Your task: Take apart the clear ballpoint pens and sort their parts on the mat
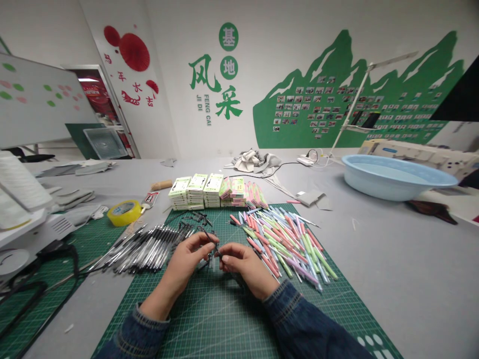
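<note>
Over the green cutting mat [224, 324] my left hand [189, 257] and my right hand [249, 264] almost meet. Between the thumb and fingers of my left hand is a thin black piece [207, 232], perhaps a pen part. My right fingertips pinch the dark lower end of it, or another small piece against it; which one, I cannot tell. Several black plastic bits [198, 218] lie just beyond my hands. Left of them is a pile of clear pens with black ends [149, 249]. Pastel-coloured pens [288, 239] are heaped on the right.
Small green-and-white boxes [197, 185] and pink ones [238, 186] stand stacked behind the mat. Yellow tape [124, 213] lies at left, near a white machine [22, 244]. A blue basin [396, 177] stands at back right, grey cloth [254, 162] at the back.
</note>
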Motion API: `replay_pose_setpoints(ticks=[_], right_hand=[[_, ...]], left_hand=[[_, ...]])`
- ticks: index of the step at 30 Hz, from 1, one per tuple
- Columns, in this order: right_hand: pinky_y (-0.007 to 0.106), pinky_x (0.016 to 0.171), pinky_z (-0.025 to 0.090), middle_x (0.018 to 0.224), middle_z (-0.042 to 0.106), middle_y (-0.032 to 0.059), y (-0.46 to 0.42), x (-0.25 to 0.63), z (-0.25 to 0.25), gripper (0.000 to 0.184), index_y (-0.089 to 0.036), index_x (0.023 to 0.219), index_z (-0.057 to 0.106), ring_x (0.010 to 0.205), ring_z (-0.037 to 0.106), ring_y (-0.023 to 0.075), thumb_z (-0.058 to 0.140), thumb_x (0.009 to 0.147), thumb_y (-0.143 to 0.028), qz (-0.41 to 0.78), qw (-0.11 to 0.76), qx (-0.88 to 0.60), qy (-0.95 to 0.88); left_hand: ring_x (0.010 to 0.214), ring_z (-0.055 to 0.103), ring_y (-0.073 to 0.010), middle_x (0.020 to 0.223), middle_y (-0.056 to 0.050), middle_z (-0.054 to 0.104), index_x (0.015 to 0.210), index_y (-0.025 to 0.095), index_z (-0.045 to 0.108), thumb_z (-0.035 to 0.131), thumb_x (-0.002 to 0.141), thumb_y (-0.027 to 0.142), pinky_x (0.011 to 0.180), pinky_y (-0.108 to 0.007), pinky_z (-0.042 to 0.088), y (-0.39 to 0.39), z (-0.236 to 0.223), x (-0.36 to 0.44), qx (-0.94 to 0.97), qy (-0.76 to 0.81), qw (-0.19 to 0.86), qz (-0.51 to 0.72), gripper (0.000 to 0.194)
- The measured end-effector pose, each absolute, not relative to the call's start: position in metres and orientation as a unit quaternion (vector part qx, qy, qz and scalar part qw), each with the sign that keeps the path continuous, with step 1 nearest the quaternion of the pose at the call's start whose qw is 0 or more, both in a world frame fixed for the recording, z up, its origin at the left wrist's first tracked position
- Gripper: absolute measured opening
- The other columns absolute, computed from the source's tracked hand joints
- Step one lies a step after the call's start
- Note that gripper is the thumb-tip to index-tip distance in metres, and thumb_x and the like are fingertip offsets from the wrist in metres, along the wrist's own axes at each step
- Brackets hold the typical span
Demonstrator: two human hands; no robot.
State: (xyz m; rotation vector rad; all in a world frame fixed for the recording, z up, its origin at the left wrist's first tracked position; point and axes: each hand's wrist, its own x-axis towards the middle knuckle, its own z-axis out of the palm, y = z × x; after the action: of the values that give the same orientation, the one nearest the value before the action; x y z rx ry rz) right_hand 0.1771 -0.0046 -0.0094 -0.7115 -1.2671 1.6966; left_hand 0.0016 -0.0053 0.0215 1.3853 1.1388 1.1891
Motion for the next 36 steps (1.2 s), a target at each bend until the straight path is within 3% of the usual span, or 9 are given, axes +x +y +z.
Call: replay_pose_setpoints(ticks=[4,8,13,17,25,36], right_hand=[[0.025,0.063,0.042,0.070,0.060,-0.0002,-0.004,0.177,-0.010,0.023,-0.017,0.092,0.063,0.062,0.055,0.0107,0.068,0.074,-0.030,0.740,0.449,-0.257,-0.430],[0.021,0.053,0.034,0.070,0.060,0.0002,-0.001,0.180,-0.008,0.025,-0.016,0.093,0.063,0.056,0.051,0.0077,0.069,0.074,-0.031,0.734,0.472,-0.262,-0.411],[0.020,0.048,0.026,0.071,0.060,0.0002,0.000,0.181,-0.009,0.025,-0.016,0.092,0.064,0.052,0.047,0.0066,0.069,0.073,-0.032,0.728,0.481,-0.270,-0.407],[0.020,0.048,0.025,0.071,0.059,0.0006,0.001,0.182,-0.009,0.023,-0.016,0.092,0.064,0.053,0.046,0.0069,0.068,0.074,-0.030,0.728,0.484,-0.268,-0.405],[0.019,0.044,0.020,0.069,0.057,0.0004,0.013,0.193,-0.010,0.024,-0.016,0.092,0.066,0.049,0.042,0.0061,0.067,0.074,-0.032,0.684,0.558,-0.291,-0.369],[0.021,0.048,0.029,0.071,0.059,0.0007,0.015,0.195,-0.008,0.028,-0.017,0.093,0.065,0.055,0.047,0.0088,0.071,0.068,-0.030,0.628,0.607,-0.337,-0.352]], left_hand=[[0.087,0.060,-0.0196,0.104,-0.007,0.068,0.104,0.018,0.064,0.055,0.079,0.040,0.069,-0.026,0.047,0.003,0.020,-0.015,0.624,0.519,0.404,0.422,0.035],[0.084,0.061,-0.0201,0.086,-0.004,0.070,0.083,0.020,0.068,0.055,0.076,0.035,0.077,-0.029,0.043,0.017,0.009,-0.046,0.695,0.620,0.229,0.283,0.021],[0.079,0.061,-0.0206,0.083,-0.005,0.069,0.073,0.022,0.067,0.055,0.073,0.026,0.067,-0.028,0.038,0.019,-0.003,-0.054,0.708,0.688,0.115,0.107,0.013],[0.081,0.061,-0.0207,0.087,-0.006,0.068,0.074,0.021,0.065,0.054,0.075,0.024,0.068,-0.028,0.038,0.015,-0.002,-0.044,0.692,0.712,0.091,0.079,0.012],[0.084,0.060,-0.0195,0.091,-0.005,0.066,0.082,0.022,0.063,0.048,0.081,0.025,0.074,-0.027,0.040,0.013,0.006,-0.038,0.702,0.695,0.069,0.140,0.015],[0.085,0.059,-0.0185,0.089,-0.003,0.065,0.083,0.023,0.067,0.052,0.077,0.022,0.076,-0.027,0.040,0.010,0.004,-0.027,0.756,0.620,0.117,0.176,0.016]])
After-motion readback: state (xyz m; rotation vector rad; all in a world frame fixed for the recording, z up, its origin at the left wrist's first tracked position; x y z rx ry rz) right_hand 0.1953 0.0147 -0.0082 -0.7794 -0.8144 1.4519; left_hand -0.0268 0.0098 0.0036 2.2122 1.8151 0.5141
